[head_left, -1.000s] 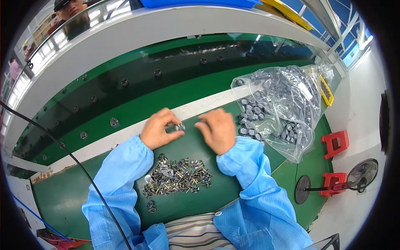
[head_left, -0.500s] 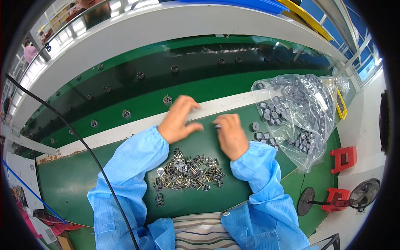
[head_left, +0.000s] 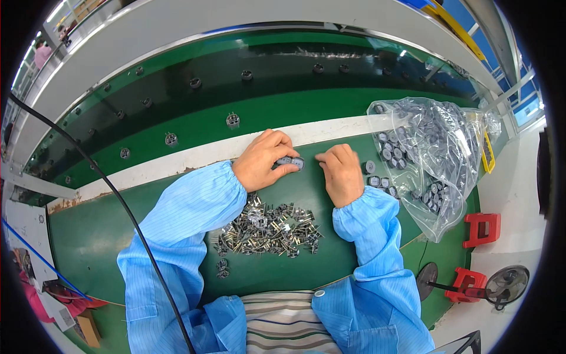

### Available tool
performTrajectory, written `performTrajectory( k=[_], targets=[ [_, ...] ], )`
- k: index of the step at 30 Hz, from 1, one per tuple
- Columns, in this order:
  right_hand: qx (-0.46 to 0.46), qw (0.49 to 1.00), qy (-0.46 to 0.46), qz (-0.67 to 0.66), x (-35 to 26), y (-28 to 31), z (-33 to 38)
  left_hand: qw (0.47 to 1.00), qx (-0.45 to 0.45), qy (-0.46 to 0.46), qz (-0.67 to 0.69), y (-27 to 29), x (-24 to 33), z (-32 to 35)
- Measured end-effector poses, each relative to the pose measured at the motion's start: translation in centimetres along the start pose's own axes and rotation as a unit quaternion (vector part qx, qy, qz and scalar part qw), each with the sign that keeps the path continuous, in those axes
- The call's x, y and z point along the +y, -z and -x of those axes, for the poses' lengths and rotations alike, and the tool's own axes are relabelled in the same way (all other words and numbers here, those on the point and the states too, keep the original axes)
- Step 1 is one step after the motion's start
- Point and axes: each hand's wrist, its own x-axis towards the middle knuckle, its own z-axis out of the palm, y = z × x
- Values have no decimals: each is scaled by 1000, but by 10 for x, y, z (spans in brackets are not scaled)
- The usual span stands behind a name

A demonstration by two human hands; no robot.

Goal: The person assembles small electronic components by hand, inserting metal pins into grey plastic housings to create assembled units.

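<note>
Nearest the body, a loose heap of small metal pinned parts (head_left: 268, 227) lies on the green worktop (head_left: 106, 230), between the two blue sleeves. Beyond it, left hand (head_left: 262, 159) has its grip closed around a small dark round part (head_left: 290, 161), fingers curled over it, thumb beneath. Right hand (head_left: 342, 172) rests just beside, fingers bent, tips near the same part; whether its grip pinches anything cannot be told. To the right, a clear plastic bag (head_left: 439, 147) lies open, holding many grey round caps; several spilled caps (head_left: 377, 171) sit near its mouth. Farther off, a white strip (head_left: 177, 160), then a dark belt carrying spaced single parts (head_left: 233, 120).
</note>
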Motion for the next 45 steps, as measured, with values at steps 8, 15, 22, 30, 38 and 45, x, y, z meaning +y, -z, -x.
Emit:
performTrajectory(
  k=[8, 15, 22, 30, 38, 45],
  targets=[
    [-258, 917, 72, -297, -23, 14, 7, 999, 11, -24, 21, -3, -7, 4],
    [-193, 925, 10, -327, -22, 14, 4, 1000, 6, -18, 19, -5, -6, 6],
    [-47, 989, 100, -95, -7, 10, -3, 1000, 17, 19, -6, -2, -4, 4],
    [-30, 994, 39, -93, -1, -1, -5, 1000, -20, 6, 9, -6, 2, 6],
    [-12, 973, -67, -219, -18, -7, -5, 1000, -19, 16, 6, -8, 6, 7],
    [21, 997, 40, -70, -25, -6, -14, 1000, -13, 7, -11, -9, 5, 8]
  ],
)
